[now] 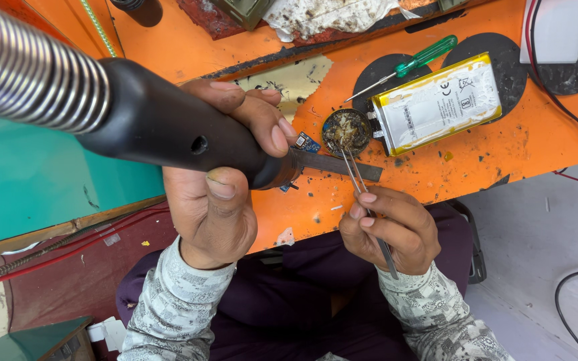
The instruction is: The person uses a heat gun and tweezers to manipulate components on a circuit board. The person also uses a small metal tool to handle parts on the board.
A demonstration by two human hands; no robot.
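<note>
**Hot-air tool and tweezers meet over a small tin on an orange worktop**

Seen from above, a seated person's left hand (212,180) is wrapped around the black handle of a hot-air tool (168,127), fingers curled over the top and thumb pressed along the near side; a ribbed metal hose (28,73) runs from the handle toward the upper left. The tool's metal nozzle (336,166) points right, lying low across the orange worktop (490,147). The right hand (389,227) pinches a pair of metal tweezers (362,194) between thumb and fingertips, with the tips reaching up into a small round tin (346,132) of dark, crusted residue. A tiny blue circuit board (308,142) sits just beside the left hand's fingertips, between them and the tin. Just right of the tin lies a flat silver battery pack with yellow edges (436,103), and a green-handled screwdriver (409,65) rests near its upper left corner. Red and black wires (576,127) trail along the worktop's right side.
</note>
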